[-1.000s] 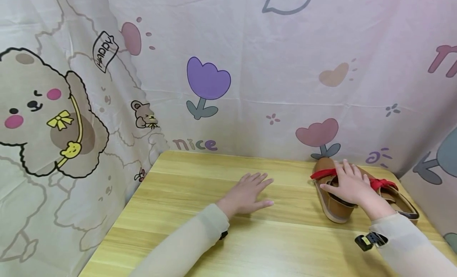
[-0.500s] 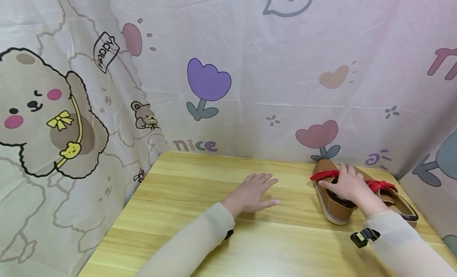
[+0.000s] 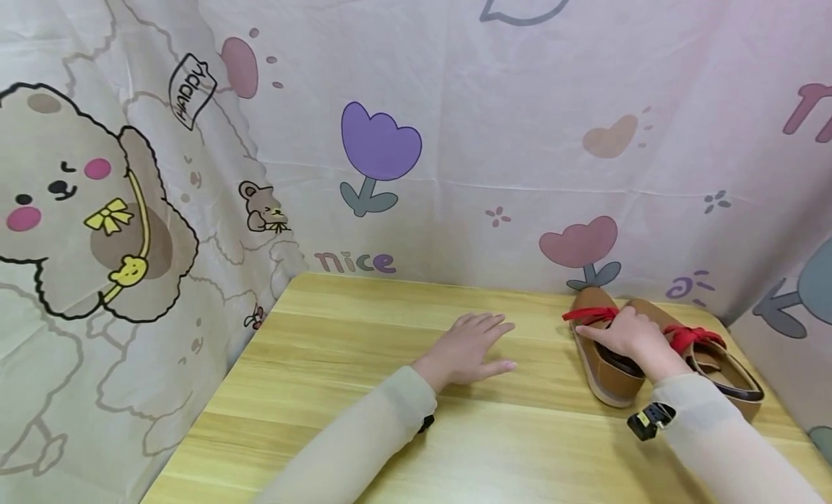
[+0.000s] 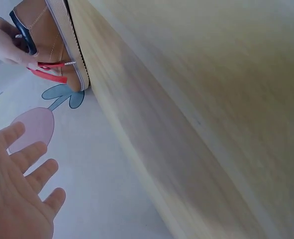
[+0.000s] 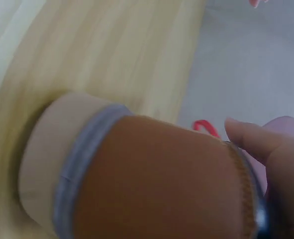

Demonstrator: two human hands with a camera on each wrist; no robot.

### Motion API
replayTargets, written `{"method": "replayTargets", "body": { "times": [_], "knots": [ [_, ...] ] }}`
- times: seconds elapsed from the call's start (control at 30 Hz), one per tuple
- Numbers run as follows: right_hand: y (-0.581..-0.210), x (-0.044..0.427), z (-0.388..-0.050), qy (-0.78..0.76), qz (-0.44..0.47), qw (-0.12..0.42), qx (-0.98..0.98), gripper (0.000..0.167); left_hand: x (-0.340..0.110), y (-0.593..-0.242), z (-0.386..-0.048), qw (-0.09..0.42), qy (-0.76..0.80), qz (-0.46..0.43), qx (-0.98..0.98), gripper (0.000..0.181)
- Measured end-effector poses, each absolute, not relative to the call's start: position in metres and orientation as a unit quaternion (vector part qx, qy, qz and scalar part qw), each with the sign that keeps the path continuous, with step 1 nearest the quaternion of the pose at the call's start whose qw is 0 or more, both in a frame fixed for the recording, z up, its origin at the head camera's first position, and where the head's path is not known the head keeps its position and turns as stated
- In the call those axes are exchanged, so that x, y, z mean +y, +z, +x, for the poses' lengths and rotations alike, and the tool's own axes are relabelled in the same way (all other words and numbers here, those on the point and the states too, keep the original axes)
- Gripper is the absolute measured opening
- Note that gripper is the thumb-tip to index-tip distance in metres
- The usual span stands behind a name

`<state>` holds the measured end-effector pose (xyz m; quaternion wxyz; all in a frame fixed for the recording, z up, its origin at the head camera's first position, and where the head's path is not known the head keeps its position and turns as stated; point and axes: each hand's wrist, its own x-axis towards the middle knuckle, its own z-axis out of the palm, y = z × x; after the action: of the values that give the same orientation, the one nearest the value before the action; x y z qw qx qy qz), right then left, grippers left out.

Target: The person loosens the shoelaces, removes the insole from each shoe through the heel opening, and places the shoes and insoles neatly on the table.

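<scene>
A brown shoe (image 3: 617,383) with a red ribbon stands on the table's right side, heel toward the near edge. My right hand (image 3: 632,336) grips it around the opening, thumb on its left side and the other fingers bent down on its right, their tips hidden. The right wrist view shows the shoe's heel (image 5: 156,184) up close and my thumb (image 5: 256,137) at the rim. Over the middle of the table, my left hand (image 3: 460,351) is held with fingers spread, holding nothing; its palm (image 4: 17,204) shows in the left wrist view.
A second brown shoe (image 3: 656,315) with a red bow (image 3: 692,338) lies tilted just right of the gripped one. Behind the wooden table (image 3: 364,323) hangs a printed cloth (image 3: 455,128), which also covers the left side.
The fingers of my right hand have bent down from lying spread over the shoe and now grip it. My left hand has drifted slightly right, still spread.
</scene>
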<state>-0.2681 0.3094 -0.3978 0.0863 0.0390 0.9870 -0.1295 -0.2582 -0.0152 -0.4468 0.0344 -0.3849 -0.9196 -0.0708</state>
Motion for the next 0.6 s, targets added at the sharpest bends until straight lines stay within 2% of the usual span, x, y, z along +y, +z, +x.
{"method": "replayTargets", "body": {
  "times": [0.1,0.33,0.6],
  "knots": [
    [-0.4,0.311,-0.268,-0.14,0.048,0.107,0.983,0.126,-0.013,-0.448,-0.26,0.039,-0.068,-0.386,-0.919,0.079],
    [-0.405,0.309,-0.27,-0.137,0.027,0.09,0.986,0.112,-0.009,-0.449,-0.264,0.052,-0.066,-0.385,-0.919,0.079],
    [-0.409,0.304,-0.262,-0.14,0.016,0.086,0.986,0.106,0.0,-0.454,-0.272,0.072,-0.08,-0.395,-0.912,0.078]
  ]
}}
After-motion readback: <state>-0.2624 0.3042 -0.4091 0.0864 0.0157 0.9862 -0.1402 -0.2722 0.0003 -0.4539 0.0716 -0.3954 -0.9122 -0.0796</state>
